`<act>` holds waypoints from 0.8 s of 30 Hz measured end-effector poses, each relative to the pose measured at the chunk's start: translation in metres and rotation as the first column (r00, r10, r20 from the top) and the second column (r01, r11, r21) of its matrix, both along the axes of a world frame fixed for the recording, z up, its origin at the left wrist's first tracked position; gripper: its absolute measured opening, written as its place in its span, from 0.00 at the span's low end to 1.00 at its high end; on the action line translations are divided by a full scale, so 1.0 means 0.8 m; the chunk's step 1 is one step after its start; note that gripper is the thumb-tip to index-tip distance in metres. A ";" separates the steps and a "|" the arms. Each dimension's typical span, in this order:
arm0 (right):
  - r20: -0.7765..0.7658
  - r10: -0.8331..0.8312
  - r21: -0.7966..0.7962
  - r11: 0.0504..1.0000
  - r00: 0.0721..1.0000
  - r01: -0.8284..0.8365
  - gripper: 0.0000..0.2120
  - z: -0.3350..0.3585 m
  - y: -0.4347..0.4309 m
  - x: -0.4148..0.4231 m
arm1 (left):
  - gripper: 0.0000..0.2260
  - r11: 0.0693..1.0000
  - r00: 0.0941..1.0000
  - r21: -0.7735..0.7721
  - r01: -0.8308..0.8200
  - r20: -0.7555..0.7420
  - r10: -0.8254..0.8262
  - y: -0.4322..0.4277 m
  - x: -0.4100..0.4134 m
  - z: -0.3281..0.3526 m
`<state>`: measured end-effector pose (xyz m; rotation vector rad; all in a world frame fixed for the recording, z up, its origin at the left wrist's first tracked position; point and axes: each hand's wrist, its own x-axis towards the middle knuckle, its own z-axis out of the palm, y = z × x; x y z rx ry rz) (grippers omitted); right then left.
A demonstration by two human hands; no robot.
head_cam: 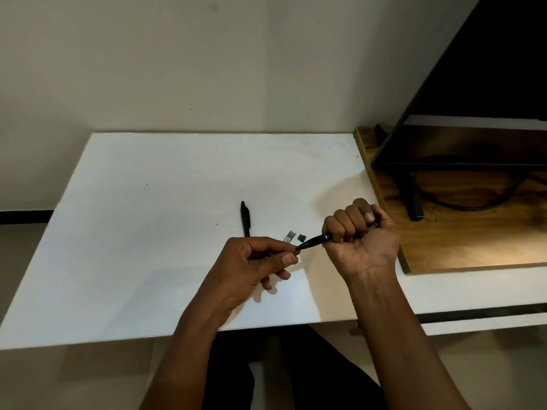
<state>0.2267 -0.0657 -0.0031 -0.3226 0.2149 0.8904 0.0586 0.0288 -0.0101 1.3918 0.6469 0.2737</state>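
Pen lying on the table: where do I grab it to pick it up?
Pinch the lying pen across the middle of its barrel, coming straight down from above. It lies flat on the white table, pointing away from you, so both long sides are free to pinch. Its near end is close to the left hand, so stay off that end.

right hand (359, 235) gripping black pen (312, 241), left hand (254, 261) pinching its tip
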 end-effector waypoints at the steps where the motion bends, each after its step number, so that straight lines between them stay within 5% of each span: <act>1: 0.002 0.002 -0.001 1.000 1.000 -0.002 0.16 0.000 0.000 0.000 | 0.05 1.000 1.000 -0.010 -0.002 0.006 0.002 0.000 0.000 0.002; 24: -0.014 0.036 0.035 0.999 0.999 -0.035 0.23 0.004 0.001 0.000 | 0.07 0.999 1.000 -0.045 -0.011 0.029 0.012 0.001 0.001 0.005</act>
